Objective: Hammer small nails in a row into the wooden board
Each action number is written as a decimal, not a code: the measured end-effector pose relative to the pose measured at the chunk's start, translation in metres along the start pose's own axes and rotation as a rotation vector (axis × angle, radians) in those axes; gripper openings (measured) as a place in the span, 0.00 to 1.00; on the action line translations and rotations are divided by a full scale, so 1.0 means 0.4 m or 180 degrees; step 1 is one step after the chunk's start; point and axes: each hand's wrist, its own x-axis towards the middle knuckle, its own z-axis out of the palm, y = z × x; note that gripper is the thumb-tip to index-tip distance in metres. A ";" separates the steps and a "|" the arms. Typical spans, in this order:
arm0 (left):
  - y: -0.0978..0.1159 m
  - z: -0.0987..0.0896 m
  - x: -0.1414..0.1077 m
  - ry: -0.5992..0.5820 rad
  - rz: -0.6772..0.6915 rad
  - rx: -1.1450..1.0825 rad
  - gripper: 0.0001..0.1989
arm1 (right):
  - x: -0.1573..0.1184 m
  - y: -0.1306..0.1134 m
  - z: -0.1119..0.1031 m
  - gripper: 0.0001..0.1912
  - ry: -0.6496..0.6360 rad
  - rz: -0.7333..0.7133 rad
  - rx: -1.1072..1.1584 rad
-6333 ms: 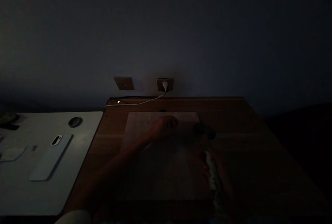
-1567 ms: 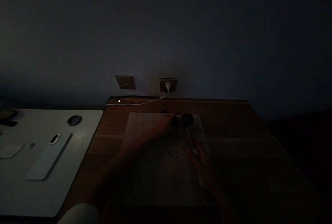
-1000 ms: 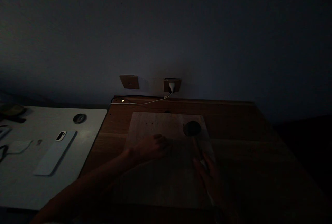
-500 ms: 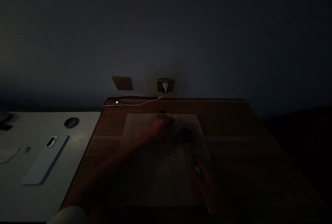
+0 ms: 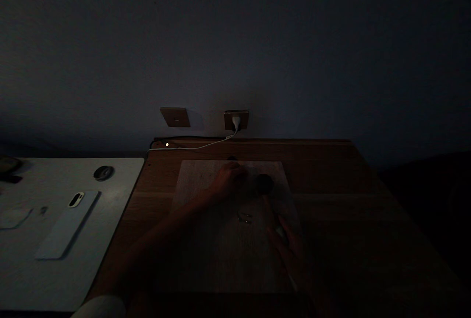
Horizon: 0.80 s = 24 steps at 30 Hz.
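Moving back toward the far edge of the board (image 5: 221, 254), your left hand (image 5: 230, 178) is leaving the middle part it was covering a second ago, and the small metal pieces (image 5: 245, 218) are showing again. Your right hand (image 5: 292, 247) is wrapping its grip around the handle of the mallet (image 5: 264, 184), whose dark round head is hovering over or resting on the far right part of the board; you cannot tell which in this dim light. Your left grip is curling narrow, just beside the mallet's head, but whether its fingers are pinching anything is too dark to tell. Between your hands and a little nearer to you, the metal pieces are lying loose on the board, which is resting flat on the wooden desk (image 5: 331, 171). Over on your left, a phone (image 5: 68, 227) is lying on a white surface (image 5: 33, 278), with a dark ring-shaped object (image 5: 103, 173) sitting beyond it. Behind the desk, a white plug (image 5: 236, 121) is sitting in the right-hand wall socket (image 5: 227, 120), its white cable (image 5: 206, 145) trailing left along the desk's back edge.
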 end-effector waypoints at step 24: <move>0.004 -0.084 -0.061 -0.0093 0.0544 0.0280 0.16 | 0.057 -0.089 0.034 0.36 -0.0290 -0.0472 -0.0311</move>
